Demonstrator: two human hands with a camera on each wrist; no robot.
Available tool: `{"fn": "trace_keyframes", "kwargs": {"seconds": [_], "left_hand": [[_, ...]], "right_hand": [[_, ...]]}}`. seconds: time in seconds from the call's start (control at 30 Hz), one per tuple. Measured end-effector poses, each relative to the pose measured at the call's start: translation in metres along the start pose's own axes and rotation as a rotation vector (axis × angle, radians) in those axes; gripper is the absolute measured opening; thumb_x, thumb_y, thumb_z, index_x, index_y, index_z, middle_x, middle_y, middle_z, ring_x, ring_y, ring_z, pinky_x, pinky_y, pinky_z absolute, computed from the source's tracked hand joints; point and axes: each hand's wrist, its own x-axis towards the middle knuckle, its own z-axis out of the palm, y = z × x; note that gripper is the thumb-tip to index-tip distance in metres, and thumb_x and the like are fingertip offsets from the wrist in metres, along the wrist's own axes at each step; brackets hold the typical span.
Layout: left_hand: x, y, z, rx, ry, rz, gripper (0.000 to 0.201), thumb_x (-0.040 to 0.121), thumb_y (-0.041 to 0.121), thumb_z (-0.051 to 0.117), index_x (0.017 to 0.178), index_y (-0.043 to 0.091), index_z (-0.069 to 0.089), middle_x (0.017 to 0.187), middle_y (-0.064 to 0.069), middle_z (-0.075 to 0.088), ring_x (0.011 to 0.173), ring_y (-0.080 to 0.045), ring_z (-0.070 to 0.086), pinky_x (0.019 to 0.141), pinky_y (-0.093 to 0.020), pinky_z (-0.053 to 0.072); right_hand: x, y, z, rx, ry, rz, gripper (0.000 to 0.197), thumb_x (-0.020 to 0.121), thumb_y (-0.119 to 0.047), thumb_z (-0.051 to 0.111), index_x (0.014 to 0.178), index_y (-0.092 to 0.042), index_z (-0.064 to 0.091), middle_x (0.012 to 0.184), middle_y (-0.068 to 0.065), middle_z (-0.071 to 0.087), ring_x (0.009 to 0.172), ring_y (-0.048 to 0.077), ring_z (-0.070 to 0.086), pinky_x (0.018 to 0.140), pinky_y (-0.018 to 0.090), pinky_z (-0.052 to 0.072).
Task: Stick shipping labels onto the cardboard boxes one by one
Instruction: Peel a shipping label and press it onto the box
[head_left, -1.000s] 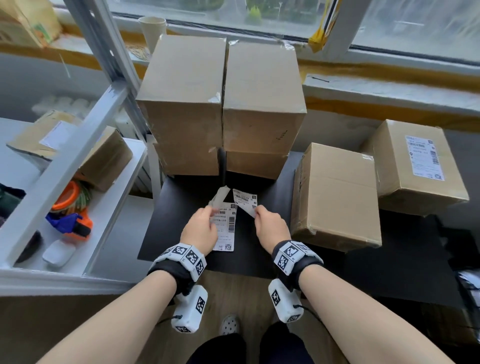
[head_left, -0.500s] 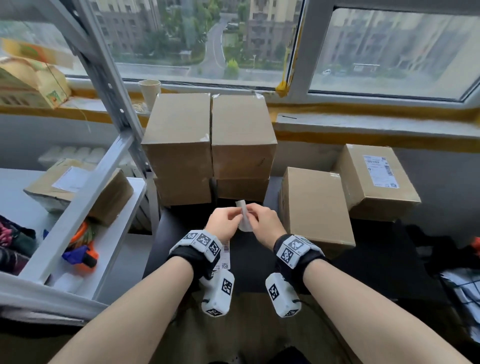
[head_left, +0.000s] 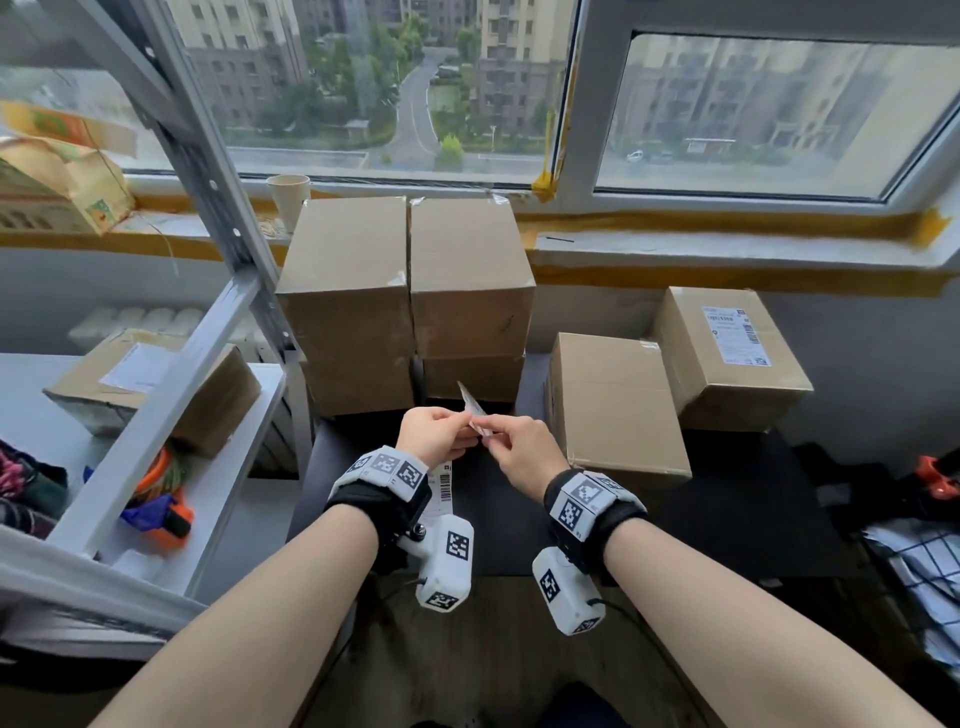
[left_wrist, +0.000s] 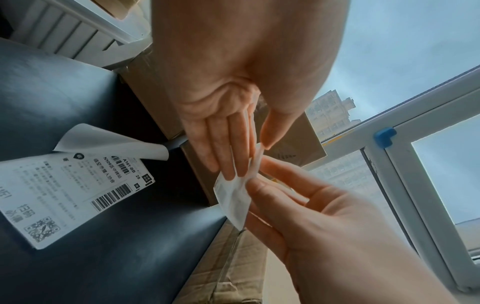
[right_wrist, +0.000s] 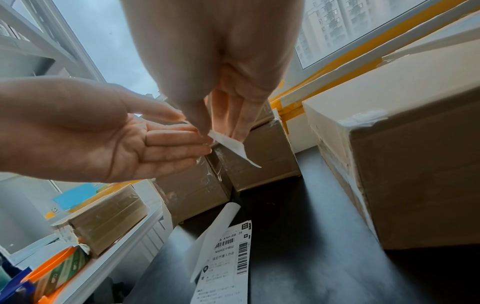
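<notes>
Both hands meet above the black table (head_left: 727, 499) and share a small white label piece (head_left: 470, 406). My left hand (head_left: 452, 434) pinches it between thumb and straight fingers (left_wrist: 228, 156). My right hand (head_left: 506, 441) pinches its other end with thumb and fingertips (right_wrist: 202, 127). The label piece (left_wrist: 233, 197) looks folded, and its blank side faces the wrist cameras. A printed shipping label strip (left_wrist: 72, 185) lies on the table under the hands with one end of its backing curled up. A plain cardboard box (head_left: 613, 400) stands just to the right.
Stacked plain boxes (head_left: 405, 291) fill the back of the table. A box that carries a label (head_left: 727, 353) sits at far right. The white shelf (head_left: 228, 467) on the left holds another box and an orange tape dispenser (head_left: 161, 514). A paper cup (head_left: 288, 200) stands on the windowsill.
The hands rose off the table and came together. The two paper ends that were held apart are now one narrow piece between the fingers. The head view tilted up towards the window.
</notes>
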Motion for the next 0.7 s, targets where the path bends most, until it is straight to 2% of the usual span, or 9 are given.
{"fn": "trace_keyframes", "kwargs": {"seconds": [0.07,0.17,0.23,0.33,0.47,0.53,0.7], "left_hand": [[0.0,0.0,0.0,0.0,0.002,-0.008,0.015,0.092,0.007,0.052,0.086,0.0,0.064,0.096,-0.023,0.068,0.092,-0.031,0.068,0.091,-0.038,0.052],[-0.001,-0.001,0.0,-0.008,0.002,-0.013,0.019,0.091,0.003,0.049,0.079,0.005,0.062,0.087,-0.018,0.068,0.081,-0.026,0.067,0.079,-0.031,0.053],[-0.002,-0.002,0.0,-0.014,0.001,-0.019,0.018,0.091,0.004,0.052,0.077,0.007,0.062,0.083,-0.015,0.067,0.077,-0.023,0.066,0.074,-0.027,0.052],[-0.004,-0.004,0.002,-0.038,-0.019,-0.038,0.014,0.092,0.012,0.057,0.08,0.007,0.062,0.082,-0.012,0.067,0.075,-0.02,0.065,0.076,-0.027,0.051],[-0.007,-0.007,0.004,-0.012,-0.04,-0.038,0.014,0.093,0.013,0.055,0.082,0.008,0.063,0.081,-0.008,0.068,0.075,-0.018,0.065,0.08,-0.029,0.051],[-0.007,-0.008,0.004,0.004,-0.051,-0.038,0.015,0.093,0.014,0.055,0.08,0.009,0.062,0.082,-0.008,0.068,0.076,-0.018,0.065,0.081,-0.033,0.051],[-0.006,-0.01,0.005,-0.003,-0.062,-0.034,0.018,0.091,0.022,0.06,0.079,0.01,0.063,0.083,-0.007,0.068,0.078,-0.018,0.065,0.085,-0.034,0.051]], "right_hand": [[0.0,0.001,0.001,0.031,-0.012,0.009,0.034,0.091,-0.014,0.055,0.123,-0.022,0.063,0.115,0.007,0.069,0.102,0.022,0.065,0.095,0.035,0.05],[0.002,0.003,0.002,0.129,-0.029,0.015,0.035,0.086,-0.017,0.064,0.12,-0.023,0.064,0.115,0.002,0.07,0.099,0.017,0.067,0.096,0.039,0.051],[0.003,0.004,0.003,0.227,-0.013,0.022,0.032,0.083,-0.016,0.068,0.114,-0.023,0.068,0.11,0.002,0.071,0.099,0.014,0.067,0.095,0.037,0.052],[0.003,0.005,0.002,0.333,0.035,0.044,0.023,0.085,-0.017,0.067,0.107,-0.017,0.072,0.103,0.004,0.073,0.098,0.012,0.067,0.094,0.033,0.053],[0.004,0.012,0.002,0.356,0.059,0.095,0.018,0.086,-0.018,0.066,0.102,-0.012,0.074,0.1,0.007,0.074,0.096,0.016,0.067,0.095,0.036,0.052],[0.004,0.016,0.003,0.346,0.054,0.104,0.018,0.086,-0.018,0.066,0.101,-0.011,0.074,0.1,0.007,0.074,0.098,0.017,0.067,0.095,0.037,0.051],[0.004,0.019,0.003,0.365,0.047,0.109,0.018,0.087,-0.017,0.065,0.102,-0.012,0.074,0.101,0.007,0.074,0.098,0.016,0.067,0.097,0.036,0.05]]}}
